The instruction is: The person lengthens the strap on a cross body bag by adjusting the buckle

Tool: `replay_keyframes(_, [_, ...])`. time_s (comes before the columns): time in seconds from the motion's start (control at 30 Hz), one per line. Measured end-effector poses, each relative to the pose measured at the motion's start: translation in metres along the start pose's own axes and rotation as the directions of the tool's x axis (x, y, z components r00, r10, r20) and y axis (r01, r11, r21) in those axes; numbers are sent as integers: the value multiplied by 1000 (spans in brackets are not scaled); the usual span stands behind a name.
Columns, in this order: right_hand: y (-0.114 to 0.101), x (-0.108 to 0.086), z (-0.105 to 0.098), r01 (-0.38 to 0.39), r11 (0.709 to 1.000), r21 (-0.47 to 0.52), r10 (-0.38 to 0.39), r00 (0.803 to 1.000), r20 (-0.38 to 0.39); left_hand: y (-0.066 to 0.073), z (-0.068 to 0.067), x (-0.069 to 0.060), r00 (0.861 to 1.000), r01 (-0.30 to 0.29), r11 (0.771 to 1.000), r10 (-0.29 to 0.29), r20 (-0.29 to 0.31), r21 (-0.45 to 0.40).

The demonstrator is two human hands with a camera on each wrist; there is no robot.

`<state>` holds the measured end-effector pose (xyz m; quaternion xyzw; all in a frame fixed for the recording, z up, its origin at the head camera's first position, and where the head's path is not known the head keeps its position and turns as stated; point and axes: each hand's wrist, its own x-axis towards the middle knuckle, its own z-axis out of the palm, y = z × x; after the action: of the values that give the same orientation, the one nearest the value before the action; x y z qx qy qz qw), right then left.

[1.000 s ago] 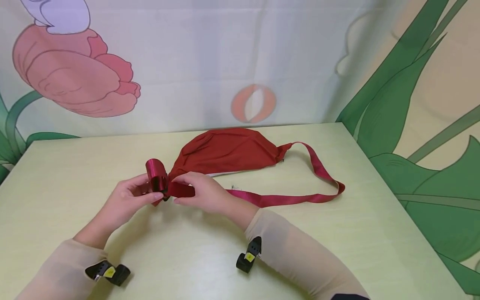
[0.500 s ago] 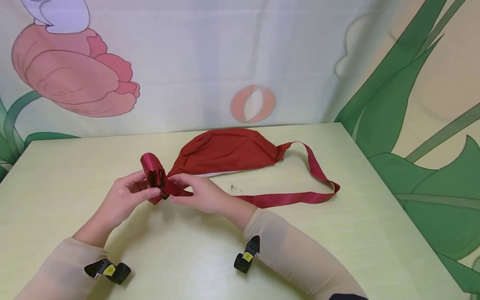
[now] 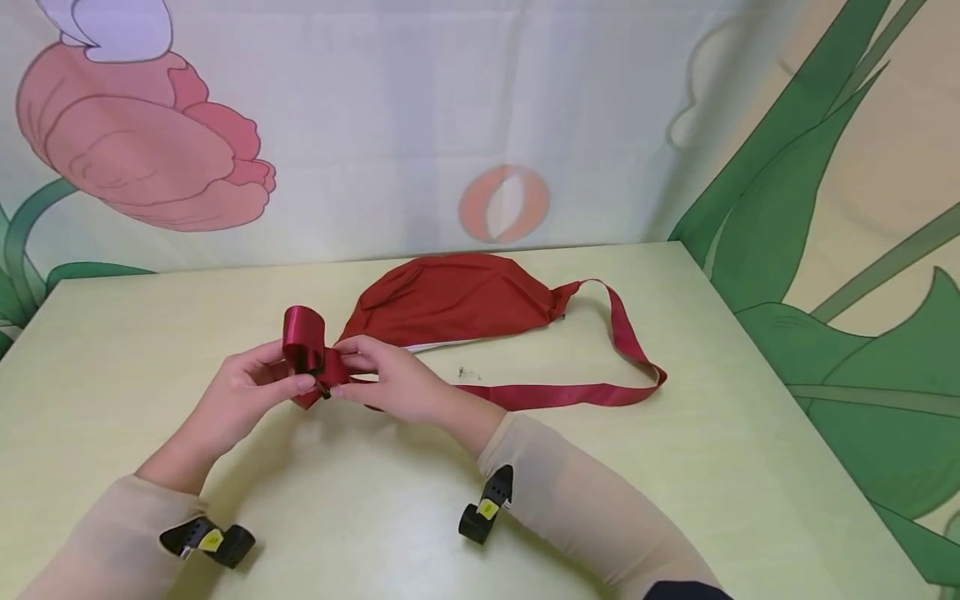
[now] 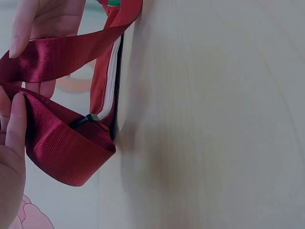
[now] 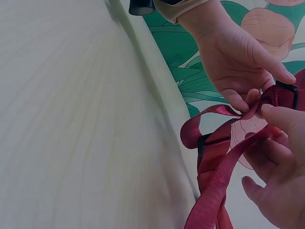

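A red waist bag (image 3: 457,300) lies near the table's back edge, its crimson strap (image 3: 562,396) curving around the right side towards my hands. Left of the bag, my left hand (image 3: 240,396) grips the strap by a black slider buckle (image 5: 290,90), and a strap loop (image 3: 303,337) stands up above its fingers. My right hand (image 3: 397,379) pinches the strap just beside it, thumb and fingers close to the buckle. A second black fitting (image 5: 202,145) shows on the strap in the right wrist view. The bag's white zip (image 4: 110,78) appears in the left wrist view.
The pale wooden table (image 3: 360,517) extends around the hands. Behind it hangs a cloth backdrop (image 3: 360,125) printed with flowers and leaves. Each sleeve carries a small black camera (image 3: 480,512). A small dark mark (image 3: 467,373) shows on the table inside the strap's curve.
The strap's right-hand bend has slid left. Between my hands, the strap now bulges up beside the buckle. The loop above my left hand has tipped back more upright, while both hands shifted slightly left.
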<state>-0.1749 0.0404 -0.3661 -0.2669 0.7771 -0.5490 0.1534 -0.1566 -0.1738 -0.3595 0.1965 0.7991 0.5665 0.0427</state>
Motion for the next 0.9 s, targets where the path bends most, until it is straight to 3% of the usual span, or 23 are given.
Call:
replay_keyframes(0.13, [-1, 0, 0, 12, 1000, -2, -12, 1000, 4, 0, 0, -1, 1000, 0, 1000, 0, 14, -19])
replay_keyframes(0.23, [-2, 1, 0, 44, 987, -151, -45, 999, 0, 0, 2, 0, 1000, -9, 1000, 9, 21, -22])
replay_keyframes(0.37, [-5, 1, 0, 81, 930, -359, -87, 996, 0, 0, 4, 1, 1000, -13, 1000, 13, 25, -8])
replay_keyframes(0.43, [-6, 1, 0, 72, 940, -333, -77, 997, -1, 0, 4, 1, 1000, -14, 1000, 14, 22, -5])
replay_keyframes(0.57, [-3, -1, -1, 10, 993, -122, -13, 1000, -19, 0, 4, 0, 1000, -21, 1000, 21, 21, -12])
replay_keyframes(0.67, [0, -2, -2, -10, 1000, -17, 9, 1000, -27, 0, 5, -1, 1000, -24, 999, 25, 19, -22])
replay_keyframes(0.77, [1, -2, -2, 5, 1000, 0, -5, 1000, -21, -1, 6, -1, 1000, -14, 1000, 14, 18, -25])
replay_keyframes(0.9, [-2, -2, 0, 55, 996, -64, -55, 998, -6, 0, 8, -1, 999, 2, 1000, -3, 37, 4])
